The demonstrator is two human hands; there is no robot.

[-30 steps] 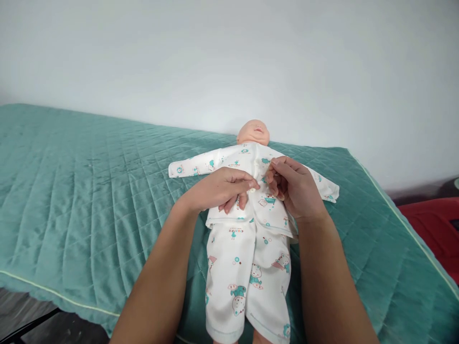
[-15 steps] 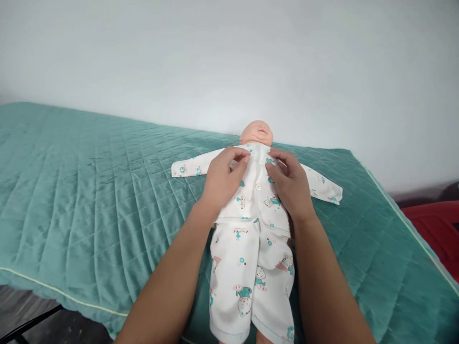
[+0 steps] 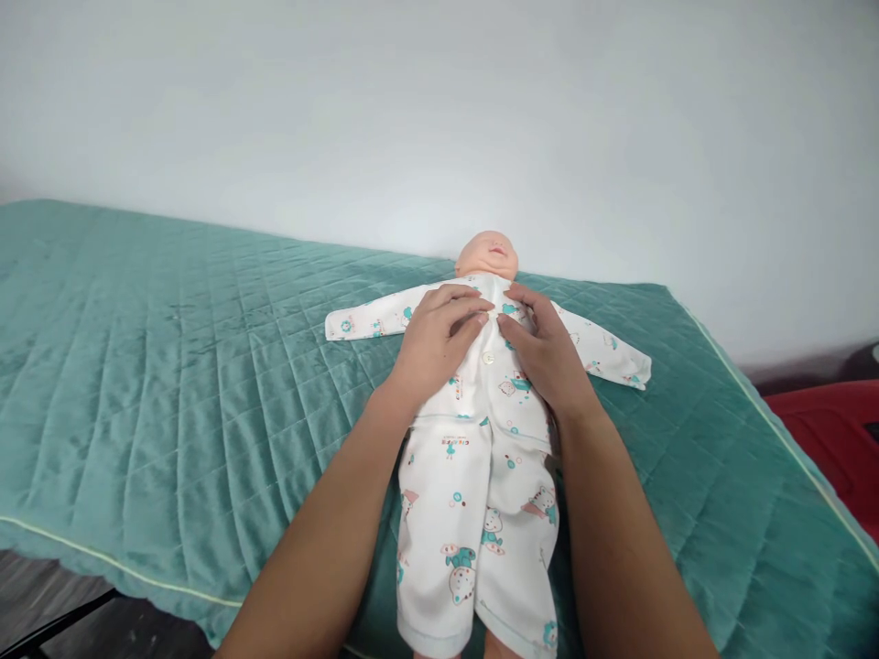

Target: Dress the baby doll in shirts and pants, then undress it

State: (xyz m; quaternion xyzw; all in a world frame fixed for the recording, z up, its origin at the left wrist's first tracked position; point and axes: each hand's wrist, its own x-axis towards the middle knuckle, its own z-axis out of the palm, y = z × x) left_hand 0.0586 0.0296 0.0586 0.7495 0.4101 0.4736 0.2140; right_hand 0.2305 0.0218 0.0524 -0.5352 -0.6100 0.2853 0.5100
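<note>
A baby doll (image 3: 486, 254) lies on its back, dressed in a white printed shirt (image 3: 473, 394) and matching trousers (image 3: 439, 513). My left hand (image 3: 443, 334) has its thumb and forefinger close together on the shirt's front opening, high on the chest. Across from it, my right hand (image 3: 546, 343) grips the other side of the opening, thumb and forefinger curled at the cloth. Between the hands and slightly lower sits a round button (image 3: 488, 358). The fingertips partly cover the fabric between them, so any upper button there is hard to make out.
A green quilted cover (image 3: 171, 384) spreads under the doll, with pale piping along its edges. Behind it rises a white wall (image 3: 343, 119). A red object (image 3: 830, 430) stands beyond the right edge. Dark floor (image 3: 48, 586) shows at lower left.
My left fingers have moved right and reached the shirt's opening. My right fingertips have shifted slightly left, so the hands are closer together. The doll stays lying in place.
</note>
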